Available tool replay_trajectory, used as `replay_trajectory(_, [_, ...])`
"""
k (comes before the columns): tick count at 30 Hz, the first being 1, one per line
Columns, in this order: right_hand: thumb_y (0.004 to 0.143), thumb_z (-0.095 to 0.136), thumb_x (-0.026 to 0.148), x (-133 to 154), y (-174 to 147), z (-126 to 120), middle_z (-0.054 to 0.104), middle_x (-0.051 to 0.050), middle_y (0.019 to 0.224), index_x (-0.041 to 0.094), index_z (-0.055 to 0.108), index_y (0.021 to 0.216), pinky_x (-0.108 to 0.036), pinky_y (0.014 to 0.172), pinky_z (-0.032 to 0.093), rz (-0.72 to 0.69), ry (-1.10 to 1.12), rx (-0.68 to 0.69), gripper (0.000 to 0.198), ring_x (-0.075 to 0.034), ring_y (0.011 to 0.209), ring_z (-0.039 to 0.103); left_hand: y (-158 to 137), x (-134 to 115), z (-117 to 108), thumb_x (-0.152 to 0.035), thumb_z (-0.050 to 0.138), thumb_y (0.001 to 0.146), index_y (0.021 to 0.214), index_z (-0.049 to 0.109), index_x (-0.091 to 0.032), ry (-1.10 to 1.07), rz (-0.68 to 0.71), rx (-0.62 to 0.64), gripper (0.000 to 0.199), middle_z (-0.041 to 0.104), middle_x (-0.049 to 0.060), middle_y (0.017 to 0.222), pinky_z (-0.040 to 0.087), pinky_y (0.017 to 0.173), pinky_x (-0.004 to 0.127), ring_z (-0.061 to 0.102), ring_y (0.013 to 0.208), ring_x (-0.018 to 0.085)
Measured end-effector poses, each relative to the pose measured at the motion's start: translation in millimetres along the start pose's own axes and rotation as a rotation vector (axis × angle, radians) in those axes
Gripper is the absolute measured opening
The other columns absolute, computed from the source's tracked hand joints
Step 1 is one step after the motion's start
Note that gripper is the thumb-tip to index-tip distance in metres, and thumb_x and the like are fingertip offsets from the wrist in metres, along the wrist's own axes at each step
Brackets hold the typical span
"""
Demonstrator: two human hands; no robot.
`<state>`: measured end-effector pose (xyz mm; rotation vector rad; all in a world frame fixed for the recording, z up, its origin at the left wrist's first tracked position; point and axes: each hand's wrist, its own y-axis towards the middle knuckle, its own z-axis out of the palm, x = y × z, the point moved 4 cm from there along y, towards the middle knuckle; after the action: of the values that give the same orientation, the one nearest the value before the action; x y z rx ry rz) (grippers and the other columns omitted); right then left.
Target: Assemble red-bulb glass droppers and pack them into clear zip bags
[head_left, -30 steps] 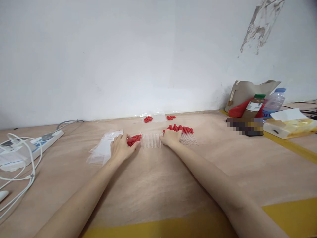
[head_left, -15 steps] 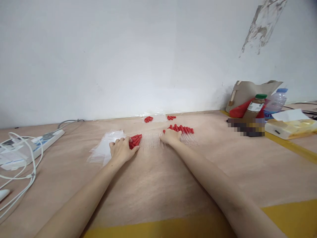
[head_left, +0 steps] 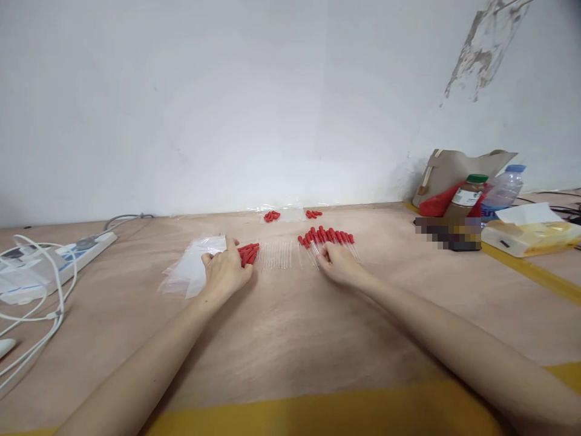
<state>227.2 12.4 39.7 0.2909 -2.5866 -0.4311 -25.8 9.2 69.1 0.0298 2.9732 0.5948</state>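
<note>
My left hand lies with its fingers apart around a small pile of red rubber bulbs, its thumb along the near side. Right of that pile, a row of thin clear tubes lies side by side on the brown surface. My right hand is closed, fingertips at the tubes of the red-topped droppers. The droppers lie in a fanned row with red ends toward the wall. Some of their tubes are hidden behind my right hand.
Clear plastic bags lie left of my left hand. Two small groups of red bulbs, one on the left and one on the right, are by the wall. A power strip with white cables is at left; bottles and a tissue pack at right.
My right hand has moved right and toward me, from the left end of the droppers to their tubes. The left hand stays by the bulbs, its index finger lifted.
</note>
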Motion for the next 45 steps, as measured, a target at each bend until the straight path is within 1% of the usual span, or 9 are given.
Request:
replay_trajectory(2, [0.08,0.04,0.024,-2.3,-12.0,-2.0,0.056,-0.003,0.069,0.017,0.047,0.077,-0.023,0.054,0.031,-0.085,0.024,-0.019,0.011,-0.013,0.06,0.048,-4.5,-11.1,-2.9,-0.02,0.049,0.067,0.109,0.038,-0.015,-0.121,0.077,-0.024,0.044,0.062,0.004,0.073,0.033,0.075,0.038,0.058,0.074,0.025])
replay_trajectory(5, [0.084,0.036,0.024,0.4,-26.4,0.2,0.055,-0.003,0.073,0.016,0.045,0.083,-0.023,0.057,0.035,-0.225,0.093,-0.001,0.012,-0.013,0.062,0.049,-19.9,-35.1,0.4,-0.013,0.046,0.071,0.104,0.045,-0.017,-0.37,0.288,-0.041,0.034,0.058,0.004,0.083,0.039,0.071,0.031,0.055,0.078,0.02])
replay_trajectory(8, [0.086,0.035,0.022,7.7,-35.4,6.6,0.058,-0.006,0.081,0.016,0.048,0.088,-0.026,0.066,0.038,-0.37,0.085,0.03,0.014,-0.015,0.073,0.052,-38.9,-56.0,14.8,-0.011,0.042,0.077,0.1,0.052,-0.019,-0.537,0.476,0.016,0.026,0.053,0.004,0.089,0.041,0.074,0.029,0.052,0.083,0.017])
replay_trajectory(10, [0.086,0.036,0.021,12.5,-38.8,9.8,0.059,-0.007,0.091,0.016,0.049,0.098,-0.028,0.074,0.037,-0.459,0.061,0.007,0.018,-0.016,0.084,0.052,-46.5,-62.8,25.8,-0.013,0.04,0.082,0.1,0.054,-0.018,-0.628,0.532,0.056,0.024,0.051,0.004,0.089,0.041,0.076,0.028,0.051,0.084,0.016])
replay_trajectory(13, [0.087,0.035,0.018,16.1,-40.7,11.4,0.06,-0.007,0.095,0.017,0.051,0.104,-0.03,0.077,0.036,-0.532,0.079,-0.056,0.023,-0.016,0.086,0.053,-47.2,-63.2,37.4,-0.019,0.042,0.086,0.095,0.055,-0.017,-0.717,0.514,0.089,0.017,0.051,0.004,0.088,0.042,0.075,0.028,0.051,0.083,0.016])
replay_trajectory(18, [0.086,0.04,0.018,15.6,-41.2,12.0,0.062,-0.004,0.086,0.017,0.056,0.094,-0.029,0.074,0.035,-0.537,0.142,-0.109,0.018,-0.014,0.079,0.054,-42.3,-61.6,39.6,-0.024,0.047,0.085,0.088,0.057,-0.017,-0.757,0.483,0.121,0.013,0.052,0.003,0.084,0.041,0.071,0.027,0.052,0.079,0.015])
replay_trajectory(31, [0.087,0.043,0.024,13.6,-41.2,15.3,0.063,-0.002,0.083,0.021,0.062,0.091,-0.03,0.073,0.027,-0.564,0.084,-0.048,0.02,-0.012,0.071,0.053,-43.6,-62.7,36.1,-0.027,0.052,0.083,0.085,0.063,-0.018,-0.811,0.524,0.156,0.015,0.063,0.002,0.082,0.043,0.069,0.025,0.057,0.076,0.015])
replay_trajectory(37, [0.086,0.044,0.024,15.1,-40.6,10.0,0.063,-0.002,0.082,0.023,0.064,0.091,-0.029,0.072,0.024,-0.636,0.0,-0.023,0.021,-0.01,0.067,0.051,-50.7,-65.7,35.9,-0.027,0.049,0.084,0.086,0.064,-0.019,-0.706,0.599,0.202,0.017,0.064,0.002,0.08,0.043,0.069,0.025,0.058,0.075,0.015])
replay_trajectory(45, [0.084,0.042,0.018,23.0,-46.4,14.7,0.061,-0.002,0.073,0.019,0.063,0.082,-0.029,0.067,0.02,-0.619,-0.134,-0.11,0.021,-0.01,0.061,0.046,-51.9,-67.0,34.2,-0.029,0.046,0.086,0.083,0.061,-0.016,-0.586,0.627,0.103,0.019,0.057,0.002,0.072,0.041,0.063,0.024,0.053,0.068,0.014])
